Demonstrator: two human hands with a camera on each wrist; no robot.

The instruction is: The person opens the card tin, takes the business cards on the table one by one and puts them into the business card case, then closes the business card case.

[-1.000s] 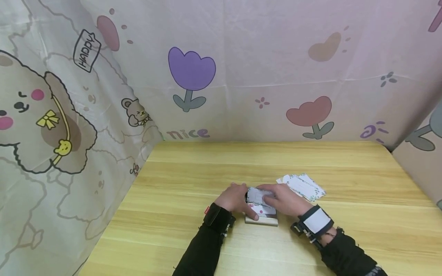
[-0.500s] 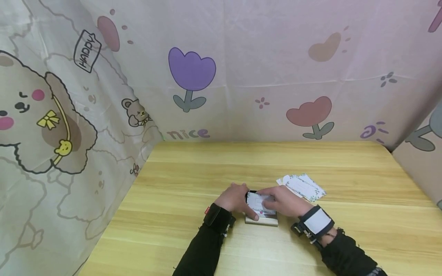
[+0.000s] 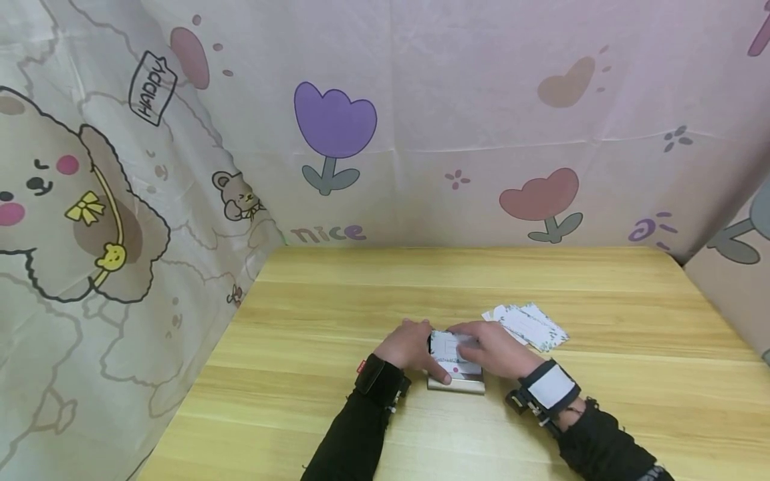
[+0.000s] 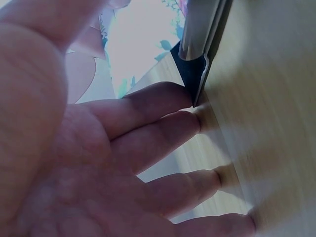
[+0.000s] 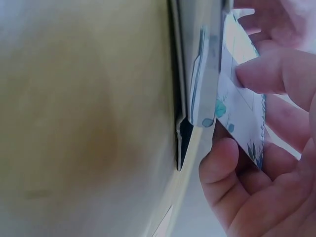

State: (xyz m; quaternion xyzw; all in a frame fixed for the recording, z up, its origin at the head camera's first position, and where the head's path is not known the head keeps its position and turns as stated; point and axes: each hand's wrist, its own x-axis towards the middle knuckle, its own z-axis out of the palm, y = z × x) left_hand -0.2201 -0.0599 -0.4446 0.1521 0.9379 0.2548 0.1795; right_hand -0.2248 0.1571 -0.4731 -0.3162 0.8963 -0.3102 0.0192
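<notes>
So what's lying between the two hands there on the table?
A metal card case with a floral card on top lies between the left hand and right hand, both touching it; clearest in the head view.

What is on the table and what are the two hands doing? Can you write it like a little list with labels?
Table: light wooden table, cartoon cloth walls around it
Case: flat metal card case, lying open on the table
Left hand: left hand rests against the case's left side, fingers fairly straight
Right hand: right hand pinches a floral card over the case
Spare cards: loose pile of cards, right of the hands, untouched
</notes>
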